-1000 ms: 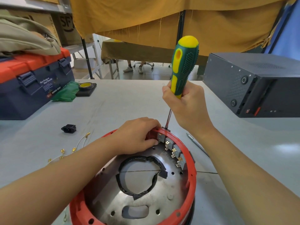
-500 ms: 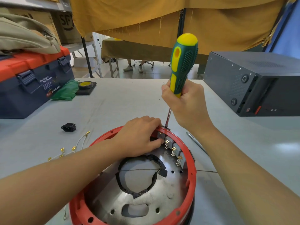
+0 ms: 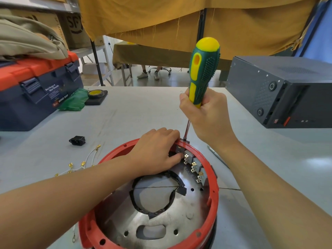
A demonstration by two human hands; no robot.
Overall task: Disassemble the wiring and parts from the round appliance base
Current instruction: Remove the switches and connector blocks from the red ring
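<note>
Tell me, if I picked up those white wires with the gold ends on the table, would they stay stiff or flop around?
Probably flop: the white wires are thin and already lie in loose curves on the table. They look light. Their small gold ends might snag on each other, since they lie bunched.

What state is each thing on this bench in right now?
Toolbox: lid closed, latched.
Screwdriver: upright, tip at the red rim.
Right hand: grips the screwdriver.
Left hand: holds a switch at the rim.
Round base: open, wiring removed.
White wires: loose on table.
</note>
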